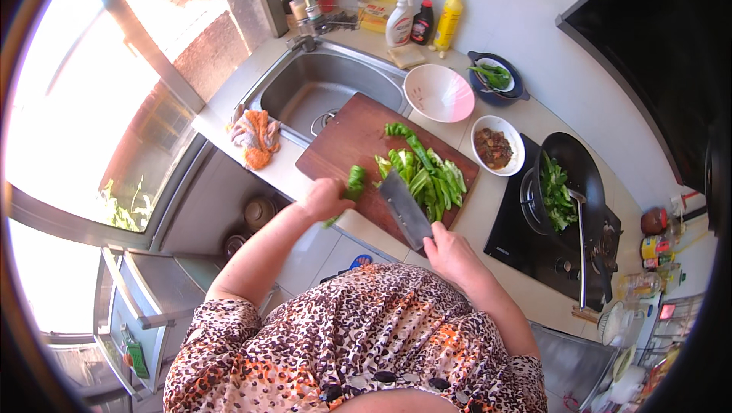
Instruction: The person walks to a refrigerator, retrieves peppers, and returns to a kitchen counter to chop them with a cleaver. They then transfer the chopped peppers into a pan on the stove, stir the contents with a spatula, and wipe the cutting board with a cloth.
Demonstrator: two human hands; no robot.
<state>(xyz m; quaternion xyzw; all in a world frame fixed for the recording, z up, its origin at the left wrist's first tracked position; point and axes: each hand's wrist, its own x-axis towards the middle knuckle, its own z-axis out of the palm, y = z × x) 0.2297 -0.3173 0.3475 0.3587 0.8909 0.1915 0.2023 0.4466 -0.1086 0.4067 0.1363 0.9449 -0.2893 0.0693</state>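
My right hand [452, 250] grips the handle of a cleaver [405, 207], its broad blade lying across the near right part of a brown wooden cutting board [331, 138]. At the board's near left edge, my left hand [325, 198] is closed around a green pepper [355, 180], whose curled end shows beyond the fingers. Cut green pepper strips [429, 178] are piled on the board to the right of the blade's tip. A long whole green pepper [407, 136] rests behind that pile. The board overlaps the near right corner of the sink.
Behind the board stands a stainless steel sink [331, 78]. A pink-and-white bowl [439, 93], a bowl of brown food [496, 145] and a dark pot [498, 78] line the counter. Rightward, a wok [592, 184] holding greens sits on the black cooktop [514, 241]. Cloths [255, 137] lie left.
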